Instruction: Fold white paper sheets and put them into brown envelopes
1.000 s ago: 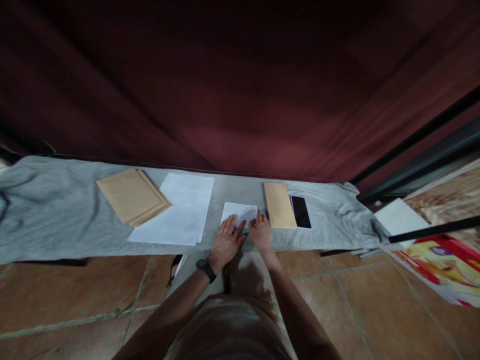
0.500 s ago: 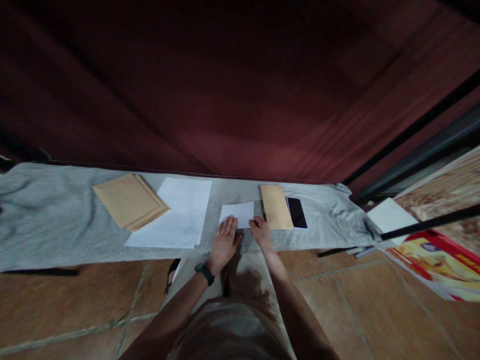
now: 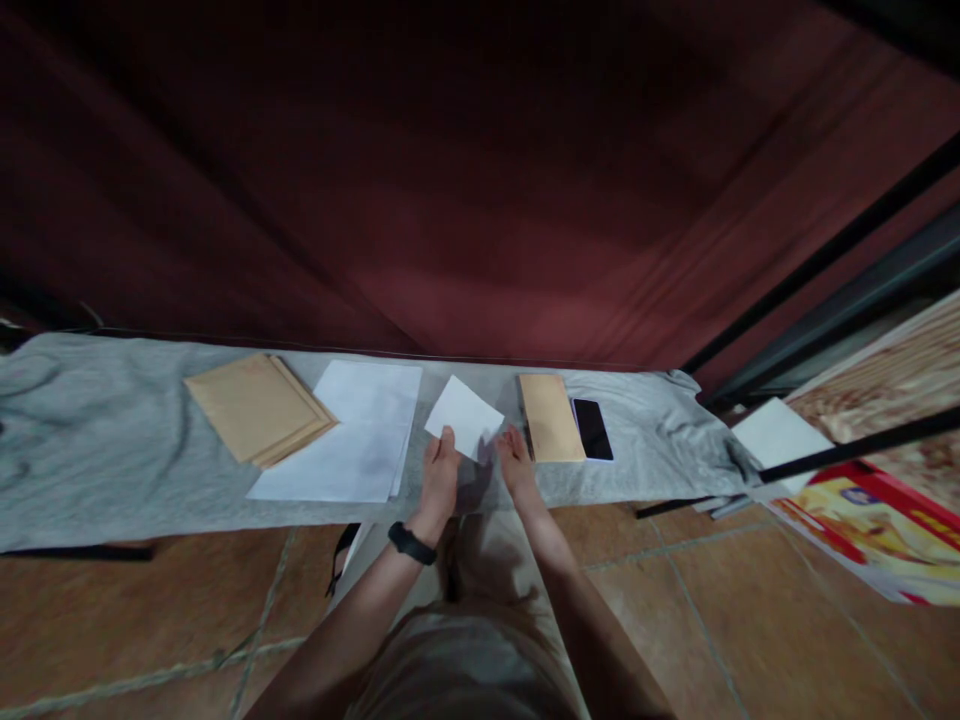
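Observation:
A small white folded sheet of paper [image 3: 463, 412] is tilted over the grey cloth in front of me. My left hand [image 3: 440, 475], with a dark band on its wrist, grips the paper's lower left edge, thumb on top and fingers underneath. Beside the paper's right corner, my right hand [image 3: 515, 458] has its fingers stretched out and holds nothing; whether it touches the corner I cannot tell. Just to the right of that hand lies a brown envelope [image 3: 553, 420]. Larger white sheets [image 3: 360, 440] lie left of my left hand.
Several brown envelopes [image 3: 255, 405] overlap the white sheets at the left. A dark-screened phone [image 3: 593, 430] lies against the right-hand envelope. The narrow bench is covered by a grey cloth [image 3: 112, 440]. A red-and-yellow box [image 3: 877, 530] and black metal bars [image 3: 862, 446] stand at the right.
The folded paper has been lifted and turned from lying flat. My left hand went from pressing on it to gripping its edge. My right hand's fingers have let go and opened.

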A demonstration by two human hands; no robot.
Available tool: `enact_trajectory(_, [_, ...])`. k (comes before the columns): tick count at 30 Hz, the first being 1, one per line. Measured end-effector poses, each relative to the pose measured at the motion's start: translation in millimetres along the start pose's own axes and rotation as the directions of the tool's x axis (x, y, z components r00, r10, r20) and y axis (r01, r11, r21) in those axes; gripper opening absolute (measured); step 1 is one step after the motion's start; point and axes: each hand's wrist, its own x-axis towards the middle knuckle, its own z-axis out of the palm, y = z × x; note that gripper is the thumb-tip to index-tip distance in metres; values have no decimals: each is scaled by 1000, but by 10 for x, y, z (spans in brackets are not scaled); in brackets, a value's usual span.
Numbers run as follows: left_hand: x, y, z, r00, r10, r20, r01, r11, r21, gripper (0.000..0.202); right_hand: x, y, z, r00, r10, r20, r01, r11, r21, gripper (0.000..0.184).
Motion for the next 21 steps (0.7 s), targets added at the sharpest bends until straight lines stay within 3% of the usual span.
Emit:
enact_trajectory(2, [15,-41,18,999,-37,16,38,997,-72,54,-71,63,65,992,118,47,-124,981,148,46])
enact_trajectory(5, [37,-124,2,994,-107,19,109,986,-123,41,-149,92,102,926,313,210,-376,802,465,43])
enact_trajectory(7, [66,-178,-60,989,-149,-10,147,983,-114,30,-143,116,99,897,369,244,-442,735,515,38])
enact_trajectory(9, [117,-219,-160,986,-157,-55,153,986,-69,27,-88,169,91,893,390,226,-450,749,486,33])
enact_trajectory(14, [296,-262,-399,986,-124,-113,139,981,136,44,99,349,108,896,398,198,-445,808,386,30])
enact_trajectory(21, [344,-236,-444,997,-33,-76,67,859,507,43,164,385,124,935,334,121,-351,919,180,38])
